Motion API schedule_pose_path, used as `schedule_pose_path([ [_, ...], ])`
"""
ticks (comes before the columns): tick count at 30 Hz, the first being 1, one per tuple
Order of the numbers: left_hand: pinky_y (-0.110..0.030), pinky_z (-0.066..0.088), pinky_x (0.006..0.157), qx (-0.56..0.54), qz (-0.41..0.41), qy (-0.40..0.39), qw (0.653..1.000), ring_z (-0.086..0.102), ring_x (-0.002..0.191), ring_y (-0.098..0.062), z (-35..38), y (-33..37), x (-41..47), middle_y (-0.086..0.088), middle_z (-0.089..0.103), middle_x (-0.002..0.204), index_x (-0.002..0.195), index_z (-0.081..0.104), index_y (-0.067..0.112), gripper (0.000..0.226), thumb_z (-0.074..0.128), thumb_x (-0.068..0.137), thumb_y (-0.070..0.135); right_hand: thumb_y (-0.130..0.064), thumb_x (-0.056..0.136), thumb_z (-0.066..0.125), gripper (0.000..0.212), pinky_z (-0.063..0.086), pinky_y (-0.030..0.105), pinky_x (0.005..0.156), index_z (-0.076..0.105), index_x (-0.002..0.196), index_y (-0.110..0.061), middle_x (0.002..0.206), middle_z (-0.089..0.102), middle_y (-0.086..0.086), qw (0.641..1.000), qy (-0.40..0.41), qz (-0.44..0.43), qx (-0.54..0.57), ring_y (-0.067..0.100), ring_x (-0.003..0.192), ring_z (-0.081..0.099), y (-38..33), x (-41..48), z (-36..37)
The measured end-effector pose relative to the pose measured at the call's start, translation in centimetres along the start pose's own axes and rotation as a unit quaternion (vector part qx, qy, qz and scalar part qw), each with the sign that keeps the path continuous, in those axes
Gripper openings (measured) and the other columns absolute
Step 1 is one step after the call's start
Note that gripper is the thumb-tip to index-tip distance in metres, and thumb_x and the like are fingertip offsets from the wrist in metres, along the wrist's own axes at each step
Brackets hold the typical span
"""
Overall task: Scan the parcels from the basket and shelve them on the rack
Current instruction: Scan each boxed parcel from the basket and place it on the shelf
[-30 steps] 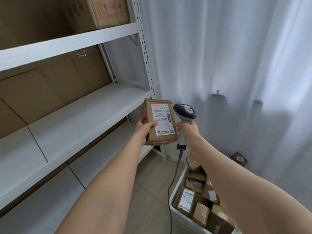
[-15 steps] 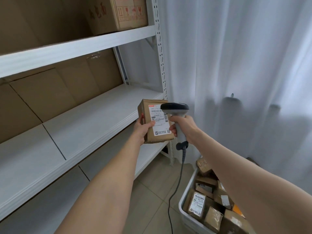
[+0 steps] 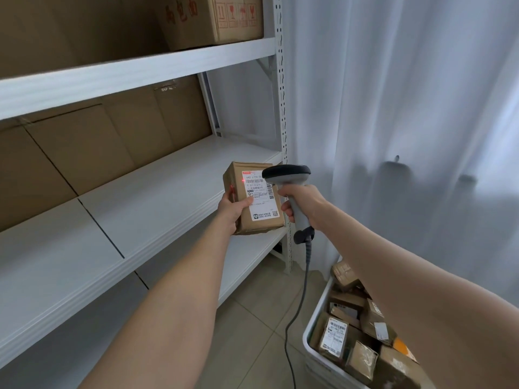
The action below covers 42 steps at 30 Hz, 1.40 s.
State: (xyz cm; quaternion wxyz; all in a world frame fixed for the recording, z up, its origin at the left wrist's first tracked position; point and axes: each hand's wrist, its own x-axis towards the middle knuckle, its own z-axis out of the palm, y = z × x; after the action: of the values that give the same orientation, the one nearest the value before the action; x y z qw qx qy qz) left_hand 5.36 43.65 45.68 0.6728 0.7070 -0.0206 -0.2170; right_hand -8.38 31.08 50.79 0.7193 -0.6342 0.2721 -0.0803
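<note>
The left hand [image 3: 233, 210] grasps a parcel [image 3: 252, 197] from its left side, thumb across the front face, and holds it upright in the air just in front of the middle shelf's right end. The right hand [image 3: 302, 203] is curled round the grip of a scanner [image 3: 286, 175], whose dark head sits close to the parcel's upper right corner, pointed at it.

A pale curtain [image 3: 393, 108] hangs in folds over the whole right side of the room, with dim shapes showing through it. On the left stands the rack [image 3: 134, 77], white, with a perforated upright and three shelves in view. The middle shelf [image 3: 157, 197] is bare white board with a dark seam across it. Flat brown cardboard [image 3: 112, 141] lines the rack's back. A large carton [image 3: 224, 18] with red print stands on the top shelf.

The floor [image 3: 252, 332] is beige tile. At lower right a white basket [image 3: 311, 349] stands on it, heaped with small brown parcels [image 3: 334, 338], several carrying white labels. The scanner's grey cable [image 3: 297, 304] hangs down past the basket's left edge.

The held parcel's white label [image 3: 259, 197] faces the camera, and a red dot [image 3: 243, 180] glows near its top left.
</note>
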Motion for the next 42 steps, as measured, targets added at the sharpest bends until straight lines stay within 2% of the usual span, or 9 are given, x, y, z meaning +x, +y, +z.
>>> schedule_pose_path([
  [4, -0.035, 0.052, 0.060, -0.002, 0.001, 0.001, 1.000, 0.061, 0.091, -0.022, -0.6, 0.3, 0.0, -0.004, 0.061, 0.125, 0.137, 0.043, 0.027, 0.060, 0.070, 0.085, 0.014, -0.014, 0.088, 0.060, 0.010, 0.044, 0.024, 0.046, 0.058, 0.092, -0.005, 0.059, 0.056, 0.008, 1.000, -0.004, -0.002, -0.014, 0.014, 0.044, 0.048, -0.4, -0.3, 0.8],
  [8, -0.039, 0.053, 0.069, -0.002, 0.003, 0.001, 1.000, 0.062, 0.102, -0.025, -1.3, 0.4, 0.3, -0.004, 0.061, 0.126, 0.136, 0.044, 0.026, 0.058, 0.070, 0.085, 0.015, -0.014, 0.088, 0.059, 0.008, 0.043, 0.023, 0.045, 0.058, 0.088, -0.006, 0.058, 0.055, 0.007, 1.000, -0.001, -0.004, -0.019, 0.013, 0.044, 0.047, -0.8, -0.4, 1.5],
  [13, -0.034, 0.053, 0.060, -0.006, 0.004, 0.007, 1.000, 0.061, 0.090, -0.020, -2.2, 0.7, 0.4, -0.003, 0.062, 0.124, 0.134, 0.046, 0.027, 0.056, 0.070, 0.085, 0.016, -0.013, 0.087, 0.059, 0.008, 0.042, 0.021, 0.043, 0.058, 0.084, -0.006, 0.058, 0.054, 0.007, 1.000, 0.004, -0.003, -0.022, 0.013, 0.041, 0.046, -1.0, -0.6, 2.2],
  [22, -0.033, 0.052, 0.060, -0.012, 0.006, 0.008, 1.000, 0.061, 0.086, -0.018, -3.1, 1.0, 0.9, -0.003, 0.062, 0.125, 0.135, 0.046, 0.027, 0.057, 0.070, 0.085, 0.016, -0.013, 0.088, 0.059, 0.007, 0.044, 0.023, 0.046, 0.058, 0.086, -0.006, 0.059, 0.055, 0.007, 0.999, 0.000, -0.014, -0.038, 0.014, 0.045, 0.047, -1.4, 0.0, 3.4],
  [29, -0.031, 0.050, 0.056, -0.026, 0.000, 0.028, 0.999, 0.061, 0.081, -0.015, -5.3, 2.2, 0.5, -0.003, 0.063, 0.122, 0.134, 0.048, 0.026, 0.053, 0.069, 0.086, 0.022, -0.006, 0.087, 0.062, 0.007, 0.048, 0.027, 0.050, 0.059, 0.090, -0.001, 0.065, 0.058, 0.011, 1.000, 0.005, -0.014, 0.025, 0.017, 0.051, 0.053, -1.2, 1.5, 5.2],
  [32, -0.033, 0.045, 0.053, -0.030, -0.013, 0.058, 0.998, 0.062, 0.079, -0.016, -7.4, 3.1, -0.2, -0.004, 0.066, 0.117, 0.131, 0.051, 0.023, 0.050, 0.069, 0.085, 0.031, 0.000, 0.083, 0.061, 0.006, 0.053, 0.031, 0.059, 0.056, 0.082, -0.005, 0.069, 0.057, 0.009, 0.999, 0.029, -0.010, 0.039, 0.019, 0.058, 0.055, -0.8, 2.4, 6.4],
  [36, -0.032, 0.042, 0.052, -0.033, -0.035, 0.097, 0.994, 0.062, 0.077, -0.018, -10.7, 4.4, -1.7, -0.002, 0.068, 0.099, 0.124, 0.052, 0.021, 0.047, 0.068, 0.084, 0.040, -0.008, 0.084, 0.069, 0.017, 0.054, 0.051, 0.091, 0.055, 0.095, -0.008, 0.091, 0.059, 0.013, 0.999, 0.005, 0.009, 0.041, 0.030, 0.085, 0.059, 0.1, 3.2, 9.0],
  [39, -0.031, 0.041, 0.051, -0.033, -0.050, 0.135, 0.989, 0.062, 0.074, -0.020, -13.3, 5.2, -3.1, -0.002, 0.067, 0.090, 0.120, 0.053, 0.019, 0.049, 0.069, 0.082, 0.045, -0.020, 0.084, 0.073, 0.035, 0.054, 0.051, 0.090, 0.053, 0.111, -0.010, 0.103, 0.063, 0.015, 0.998, -0.035, 0.034, 0.044, 0.032, 0.091, 0.062, 0.3, 2.9, 12.3],
  [42, -0.030, 0.041, 0.051, -0.036, -0.056, 0.176, 0.982, 0.063, 0.071, -0.020, -15.6, 5.6, -4.8, -0.002, 0.067, 0.084, 0.115, 0.058, 0.019, 0.049, 0.070, 0.079, 0.049, -0.026, 0.084, 0.075, 0.037, 0.057, 0.046, 0.081, 0.053, 0.111, -0.013, 0.105, 0.067, 0.014, 0.993, -0.082, 0.049, 0.063, 0.031, 0.089, 0.066, 0.4, 2.5, 15.8],
])
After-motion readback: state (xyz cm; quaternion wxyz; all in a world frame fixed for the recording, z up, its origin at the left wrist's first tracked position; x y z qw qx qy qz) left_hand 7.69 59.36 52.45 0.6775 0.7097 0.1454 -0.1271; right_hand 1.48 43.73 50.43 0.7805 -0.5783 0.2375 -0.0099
